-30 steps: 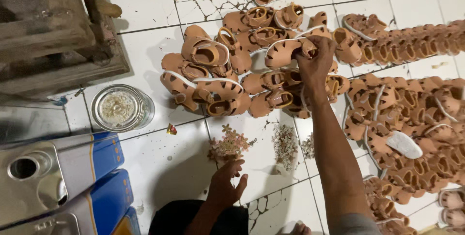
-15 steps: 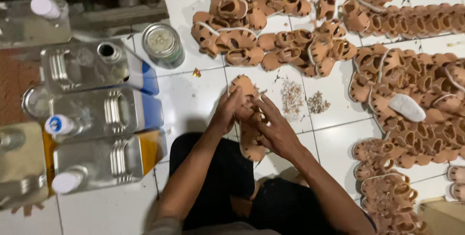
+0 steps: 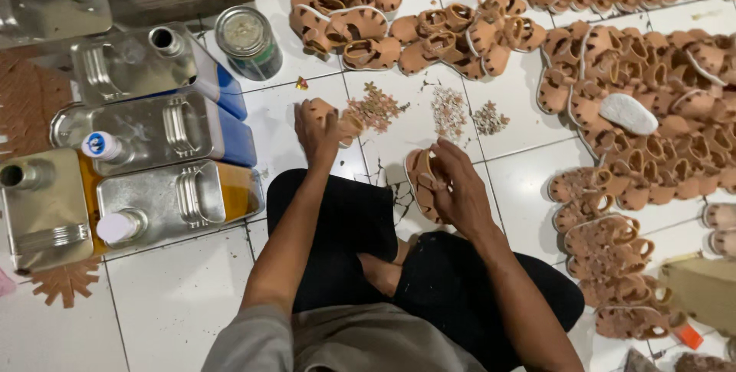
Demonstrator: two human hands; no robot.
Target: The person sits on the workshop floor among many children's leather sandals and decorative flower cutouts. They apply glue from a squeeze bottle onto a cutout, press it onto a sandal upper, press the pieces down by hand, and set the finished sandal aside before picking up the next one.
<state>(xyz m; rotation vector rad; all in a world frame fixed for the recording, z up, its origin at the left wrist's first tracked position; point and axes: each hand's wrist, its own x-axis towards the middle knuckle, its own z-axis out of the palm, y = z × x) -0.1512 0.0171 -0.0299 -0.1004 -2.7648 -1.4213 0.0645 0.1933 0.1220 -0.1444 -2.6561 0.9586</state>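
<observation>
Four rectangular metal cans (image 3: pixel 157 149) on the white tiled floor (image 3: pixel 176 303) at left, lying on their sides: upper two with blue side panels, lower two with orange-yellow panels; two closed with white caps, one bearing a small round blue-and-white label, two with open spouts. Contents hidden. Fifth clear container with white cap (image 3: pixel 54 0) at upper left corner. Round open tin (image 3: pixel 247 41) standing just beyond the cans, pale, dull contents, kind impossible to tell. Cardboard box corner (image 3: pixel 701 288) at lower right edge.

Left hand (image 3: pixel 316 133) closed around a small tan sandal (image 3: pixel 331 117), held just above the floor in front of the left knee. Right hand (image 3: pixel 458 188) grasping a second tan sandal (image 3: pixel 424 182) by its edge, white-rimmed sole turned sideways, above the right knee. Legs crossed, black trousers.

Three small heaps of tan trimmings (image 3: pixel 448 111) on the tiles just beyond the hands, near one another but apart. Loose pile of matching sandals (image 3: pixel 414 23) farther out, at top centre. Dense overlapping rows of sandals (image 3: pixel 652 88) along the right side, running down to the lower right. One pale white sole piece (image 3: pixel 629 113) lying on top of the right-hand rows. Star-shaped brown cutout (image 3: pixel 67 280) on the floor beside the lowest can.
</observation>
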